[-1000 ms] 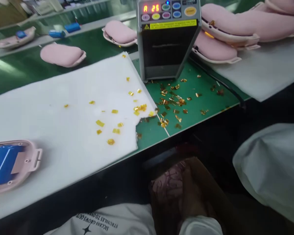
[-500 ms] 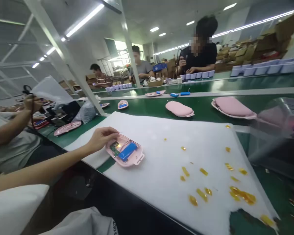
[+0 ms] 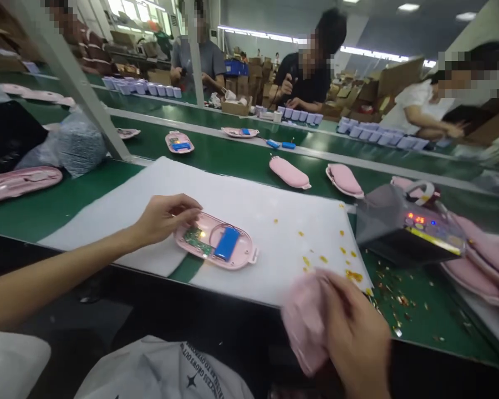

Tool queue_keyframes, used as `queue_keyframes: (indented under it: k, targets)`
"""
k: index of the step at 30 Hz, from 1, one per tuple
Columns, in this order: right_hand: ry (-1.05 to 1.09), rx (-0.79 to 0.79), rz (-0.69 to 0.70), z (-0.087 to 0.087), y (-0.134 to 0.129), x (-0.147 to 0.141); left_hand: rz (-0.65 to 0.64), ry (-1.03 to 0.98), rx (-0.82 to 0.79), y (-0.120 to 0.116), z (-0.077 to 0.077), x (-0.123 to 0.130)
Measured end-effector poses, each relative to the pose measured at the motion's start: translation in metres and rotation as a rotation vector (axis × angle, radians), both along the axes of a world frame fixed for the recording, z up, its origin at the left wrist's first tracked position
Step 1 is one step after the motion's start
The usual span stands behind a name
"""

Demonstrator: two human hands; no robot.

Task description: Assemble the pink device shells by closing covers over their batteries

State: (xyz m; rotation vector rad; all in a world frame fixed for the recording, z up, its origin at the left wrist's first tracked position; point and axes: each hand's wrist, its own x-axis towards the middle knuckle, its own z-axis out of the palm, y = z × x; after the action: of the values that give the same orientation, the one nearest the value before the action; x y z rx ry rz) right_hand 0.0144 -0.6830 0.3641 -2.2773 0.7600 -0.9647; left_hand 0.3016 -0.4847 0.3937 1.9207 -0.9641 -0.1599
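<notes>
The right hand (image 3: 355,338) is off the bench at its front edge, fingers closed around a soft pink cover (image 3: 303,324) that bends in its grip, so the cover is held up and clear of the surface. The left hand (image 3: 164,219) reaches across from the left, fingers loosely curled at the near end of an open pink case (image 3: 243,249); they are at its rim, though whether they grip it I cannot tell. The case lies face up on a white sheet (image 3: 108,219), close to the sheet's front edge and the front of the bench (image 3: 54,221), with a blue battery (image 3: 228,244) and a green board (image 3: 197,241) seated inside and a thin wire looping between them. Amber tape scraps (image 3: 353,275) dot the sheet's right end and spill onto the green bench beside a tape dispenser (image 3: 411,227), whose red display is lit. A heap of pink covers (image 3: 478,271) sits at the bench's right end, more pink cases and covers line the far side, and co-workers sit at the benches beyond.
</notes>
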Motion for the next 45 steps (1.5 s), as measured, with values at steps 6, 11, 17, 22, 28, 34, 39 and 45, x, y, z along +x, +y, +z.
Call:
queue_keyframes:
  k: [6, 11, 17, 22, 28, 34, 39, 45]
  targets:
    - [0.135, -0.048, 0.396, 0.045, 0.017, 0.168, -0.32, -0.135, -0.083, 0.023, 0.003, 0.007]
    - [0.148, 0.039, 0.393, 0.053, 0.038, 0.209, -0.125, -0.425, -0.18, 0.027, -0.003, 0.006]
    - [-0.238, 0.59, 0.039, 0.054, 0.029, 0.197, -0.173, -0.218, -0.375, 0.032, -0.005, 0.003]
    - [-0.317, 0.713, 0.088, 0.042, 0.055, 0.168, -0.023, -0.333, -0.472, 0.03, -0.008, -0.003]
    - [-0.565, 0.647, -0.009, 0.031, 0.108, 0.154, 0.001, -0.319, -0.557, 0.02, -0.017, -0.013]
    - [-0.57, 0.62, 0.011, 0.017, 0.124, 0.161, -0.057, -0.045, -0.651, 0.019, -0.024, -0.01]
    - [-0.602, 0.748, 0.044, 0.008, 0.133, 0.163, 0.062, 0.35, -0.773, 0.015, -0.027, -0.017]
    - [-0.466, 0.425, 0.036, 0.016, 0.098, 0.154, -0.206, 0.798, -0.552, 0.02, -0.027, -0.002]
